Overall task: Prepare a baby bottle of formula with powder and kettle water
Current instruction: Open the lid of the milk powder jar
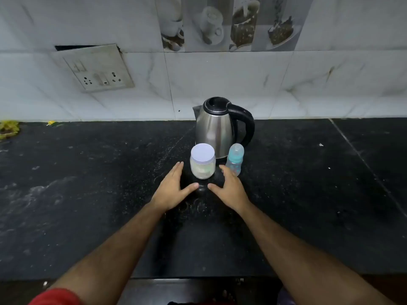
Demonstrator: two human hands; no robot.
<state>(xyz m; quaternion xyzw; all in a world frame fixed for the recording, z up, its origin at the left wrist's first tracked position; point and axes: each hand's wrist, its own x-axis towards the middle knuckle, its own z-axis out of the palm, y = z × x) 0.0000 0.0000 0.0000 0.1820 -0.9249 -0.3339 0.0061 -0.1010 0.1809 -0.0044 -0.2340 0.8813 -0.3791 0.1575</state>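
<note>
The task looks to be at its very start, with nothing yet opened or poured; the clear plastic jar with a pale lavender lid [202, 161], holding a low layer of whitish powder, stands lidded on the black speckled stone counter [88, 183]; just to its right stands the small turquoise baby bottle with its clear cap on [235, 159], and behind both, close to the tiled wall, sits the stainless-steel electric kettle with a black handle and lid [217, 126], its handle turned to the right; the left hand [174, 186] and the right hand [231, 187] lie low over the counter on either side of the jar, fingers straight and spread, thumbs pointing inward toward each other, gripping nothing; the left fingertips come near the jar's left side, while the right fingers reach into the gap between jar and bottle, and whether they touch the bottle I cannot tell; the jar thus sits between the two open hands and slightly beyond the palms; the next move, as I judge it, calls for closing one hand round the bottle or the jar and unscrewing its top with the other, keeping the upright bottle from tipping against the kettle.
</note>
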